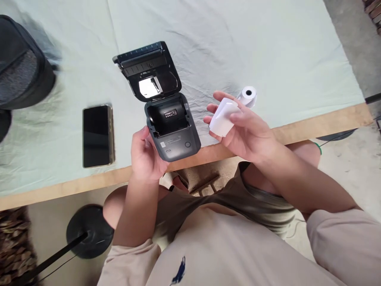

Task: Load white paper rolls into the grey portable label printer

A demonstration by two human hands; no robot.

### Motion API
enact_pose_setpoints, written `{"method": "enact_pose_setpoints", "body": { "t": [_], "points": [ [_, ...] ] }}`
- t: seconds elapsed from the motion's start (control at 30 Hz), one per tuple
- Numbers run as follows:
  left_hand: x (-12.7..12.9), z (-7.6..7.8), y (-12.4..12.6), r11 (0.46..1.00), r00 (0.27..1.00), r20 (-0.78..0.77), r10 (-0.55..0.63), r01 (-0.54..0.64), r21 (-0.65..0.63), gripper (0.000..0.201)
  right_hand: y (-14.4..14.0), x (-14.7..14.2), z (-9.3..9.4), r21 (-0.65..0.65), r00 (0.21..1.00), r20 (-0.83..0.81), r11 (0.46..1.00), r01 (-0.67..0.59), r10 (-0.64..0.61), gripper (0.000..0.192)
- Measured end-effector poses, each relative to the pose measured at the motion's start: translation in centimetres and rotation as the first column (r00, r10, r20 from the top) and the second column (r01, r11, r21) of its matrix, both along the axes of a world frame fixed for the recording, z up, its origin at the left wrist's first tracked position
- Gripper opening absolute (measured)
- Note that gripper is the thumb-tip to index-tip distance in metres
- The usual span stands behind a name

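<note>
My left hand [147,159] grips a small black label printer [178,141] from below and the left side, above the table's front edge. The printer's lid [151,67] stands open, tipped back away from me, and its paper bay looks bare inside. In my right hand [247,137] is a white paper roll [224,117], held between the thumb and the fingers just right of the printer. Behind that hand a second white paper roll [248,94] rests on the cloth, its dark core hole facing up and its lower part hidden by my fingers.
A black smartphone [97,135] lies left of the printer on the pale table cloth [268,43]. Farther left sits a black bag [25,67]. The wooden table edge [98,179] runs in front of my lap. A round black stand base [89,230] is on the floor.
</note>
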State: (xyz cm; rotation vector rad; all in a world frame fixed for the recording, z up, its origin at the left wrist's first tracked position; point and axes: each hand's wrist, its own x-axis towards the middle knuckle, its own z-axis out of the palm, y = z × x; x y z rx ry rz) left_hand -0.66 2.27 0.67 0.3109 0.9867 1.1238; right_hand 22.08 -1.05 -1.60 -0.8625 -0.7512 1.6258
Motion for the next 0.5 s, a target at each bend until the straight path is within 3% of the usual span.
{"method": "enact_pose_setpoints", "body": {
  "t": [0.2,0.37,0.5],
  "points": [
    [-0.8,-0.8,-0.1,0.997,0.999,-0.017,-0.046,0.047,0.067,0.035,-0.2,-0.9,0.6,-0.053,0.998,0.046,0.997,0.05,-0.047,0.066],
    [-1.1,-1.3,-0.5,0.979,0.997,-0.073,-0.039,0.053,0.197,0.039,0.1,-1.0,0.7,-0.109,0.999,0.025,0.993,0.04,-0.037,0.052],
    [-0.9,-1.0,-0.5,0.979,0.988,-0.15,-0.035,0.064,0.195,0.048,0.3,-1.4,-0.2,-0.064,0.993,0.093,0.995,0.074,-0.068,0.052]
  ]
}}
